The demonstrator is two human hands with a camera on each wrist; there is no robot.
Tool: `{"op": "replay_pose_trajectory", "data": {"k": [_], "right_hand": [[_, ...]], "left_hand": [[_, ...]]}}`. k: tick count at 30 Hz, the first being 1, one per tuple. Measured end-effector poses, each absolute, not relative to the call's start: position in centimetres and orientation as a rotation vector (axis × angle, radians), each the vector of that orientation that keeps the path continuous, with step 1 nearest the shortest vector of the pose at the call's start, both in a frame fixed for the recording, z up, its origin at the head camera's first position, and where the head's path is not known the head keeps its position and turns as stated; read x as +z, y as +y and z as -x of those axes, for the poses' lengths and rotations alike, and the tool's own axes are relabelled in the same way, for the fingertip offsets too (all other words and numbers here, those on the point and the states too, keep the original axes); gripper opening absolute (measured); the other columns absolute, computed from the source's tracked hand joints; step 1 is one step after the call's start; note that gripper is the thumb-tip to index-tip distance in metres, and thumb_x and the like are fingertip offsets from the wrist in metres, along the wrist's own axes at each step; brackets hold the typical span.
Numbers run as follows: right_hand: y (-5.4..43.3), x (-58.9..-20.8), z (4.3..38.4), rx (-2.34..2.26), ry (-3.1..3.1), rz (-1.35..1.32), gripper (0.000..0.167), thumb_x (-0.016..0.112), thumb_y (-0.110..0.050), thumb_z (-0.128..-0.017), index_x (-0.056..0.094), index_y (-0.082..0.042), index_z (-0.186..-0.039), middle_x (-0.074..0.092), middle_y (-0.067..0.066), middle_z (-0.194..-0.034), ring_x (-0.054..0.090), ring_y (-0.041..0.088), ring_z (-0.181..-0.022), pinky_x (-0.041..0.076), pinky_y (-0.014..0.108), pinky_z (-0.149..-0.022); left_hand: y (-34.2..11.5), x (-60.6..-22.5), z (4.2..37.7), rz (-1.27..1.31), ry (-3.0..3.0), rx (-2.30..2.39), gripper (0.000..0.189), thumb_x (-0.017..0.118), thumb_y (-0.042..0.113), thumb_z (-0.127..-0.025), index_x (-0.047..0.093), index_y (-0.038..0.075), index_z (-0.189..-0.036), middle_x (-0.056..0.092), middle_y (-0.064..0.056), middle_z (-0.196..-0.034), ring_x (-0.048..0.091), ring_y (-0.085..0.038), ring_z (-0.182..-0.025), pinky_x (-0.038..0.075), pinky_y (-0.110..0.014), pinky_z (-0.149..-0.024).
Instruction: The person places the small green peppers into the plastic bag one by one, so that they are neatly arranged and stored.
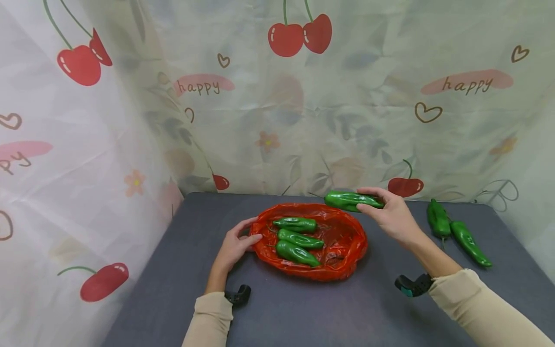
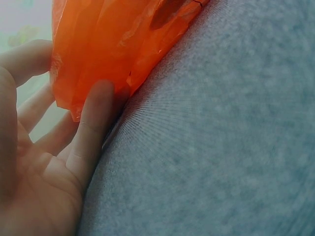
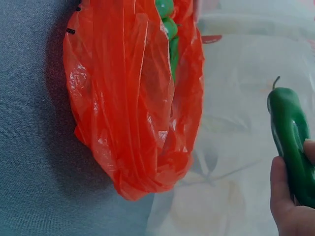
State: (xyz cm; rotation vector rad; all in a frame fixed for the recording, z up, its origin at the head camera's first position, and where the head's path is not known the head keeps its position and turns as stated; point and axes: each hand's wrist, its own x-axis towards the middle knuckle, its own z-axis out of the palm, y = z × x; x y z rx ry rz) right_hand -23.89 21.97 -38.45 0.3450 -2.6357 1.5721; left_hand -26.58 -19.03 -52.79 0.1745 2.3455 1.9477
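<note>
A red plastic bag (image 1: 357,250) lies spread on the table with its mouth wide and its rim rolled. My left hand (image 1: 234,246) holds the bag's left edge, the thumb (image 2: 93,110) on one side of the plastic and the fingers on the other. Inside the bag, three green peppers (image 1: 300,239) lie stacked side by side toward the left. Above its far right rim, my right hand (image 1: 392,214) grips another green pepper (image 1: 342,200) between thumb and fingers. That pepper's stem (image 3: 276,81) points away from the hand.
Two more green peppers, one upright-lying (image 1: 439,219) and one slanted (image 1: 470,244), rest on the dark grey table (image 1: 303,313) at the right. A cherry-patterned cloth (image 1: 316,125) hangs behind the table and along its left side. Each wrist wears a dark band.
</note>
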Motion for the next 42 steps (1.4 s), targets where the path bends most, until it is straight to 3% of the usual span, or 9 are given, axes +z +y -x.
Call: {"op": "replay_pose_trajectory", "data": {"k": [8,17,23,29,42], "right_hand": [[20.8,-37.5,23.8,1.609,-2.699,-0.437,0.048,0.068,-0.018,-0.099,0.055,-0.007,-0.144,0.06,0.019,-0.139,0.063,0.002,-0.099,0.056,0.018,-0.082],[19.7,-37.5,24.3,1.487,-2.802,-0.548,0.047,0.067,-0.016,-0.1,0.056,-0.011,-0.145,0.057,0.017,-0.142,0.066,0.018,-0.102,0.059,0.031,-0.084],[18.5,-37.4,24.3,1.441,-2.845,-0.604,0.045,0.065,-0.012,-0.1,0.056,-0.011,-0.145,0.053,0.019,-0.145,0.063,0.025,-0.102,0.055,0.027,-0.079],[17.5,-37.3,24.5,1.392,-2.916,-0.618,0.042,0.064,-0.013,-0.101,0.058,-0.012,-0.143,0.052,0.018,-0.145,0.06,0.023,-0.097,0.05,0.03,-0.077],[15.7,-37.5,25.6,1.258,-3.007,-0.66,0.042,0.068,-0.014,-0.097,0.062,-0.013,-0.138,0.059,0.016,-0.133,0.065,0.025,-0.097,0.052,0.033,-0.078]], "left_hand": [[-19.1,-52.6,26.6,-0.196,2.337,1.94,0.056,0.077,0.03,-0.093,0.056,0.025,-0.145,0.053,-0.011,-0.15,0.072,-0.015,-0.086,0.062,-0.027,-0.072],[-19.1,-52.5,26.8,-0.19,2.335,1.929,0.055,0.075,0.028,-0.094,0.055,0.025,-0.146,0.052,-0.011,-0.151,0.072,-0.014,-0.086,0.062,-0.027,-0.073],[-19.1,-51.6,26.4,-0.168,2.312,1.917,0.058,0.073,0.021,-0.096,0.052,0.019,-0.149,0.048,-0.015,-0.154,0.072,-0.014,-0.087,0.063,-0.03,-0.075],[-18.6,-49.4,24.9,-0.191,2.326,1.915,0.058,0.073,0.019,-0.096,0.051,0.012,-0.149,0.049,-0.019,-0.152,0.072,-0.014,-0.087,0.062,-0.029,-0.076],[-19.0,-52.5,26.5,-0.163,2.33,1.931,0.057,0.075,0.026,-0.095,0.054,0.023,-0.148,0.05,-0.012,-0.152,0.072,-0.013,-0.087,0.062,-0.026,-0.073]]}}
